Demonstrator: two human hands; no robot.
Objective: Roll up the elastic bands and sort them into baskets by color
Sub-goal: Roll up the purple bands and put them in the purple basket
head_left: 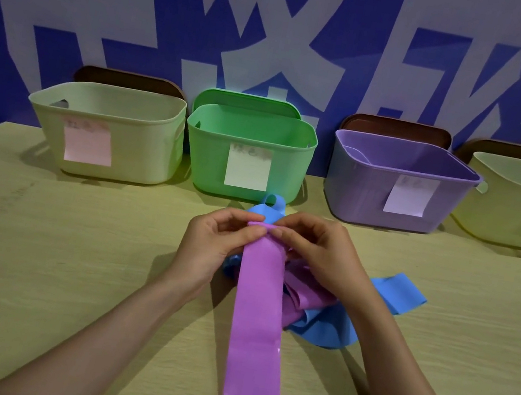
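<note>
A: Head view, hands?
B: Left hand (209, 240) and right hand (319, 253), each grip pinching the far end of the purple band (257, 336), thumbs and fingertips pressed together on its folded edge.

A: Band position?
B: Flat strip running from the hands down the table (32, 261) toward the viewer, out of frame at the bottom.

A: Other bands?
B: Blue band (399, 291), crumpled under and right of the hands; more purple folds lie in the heap.

A: Baskets?
B: Four in a back row: cream basket (156, 151), green basket (211, 153), purple basket (358, 186), yellow basket (500, 211). Each has a paper label; the writing is perhaps colour names, too faint to read.
</note>
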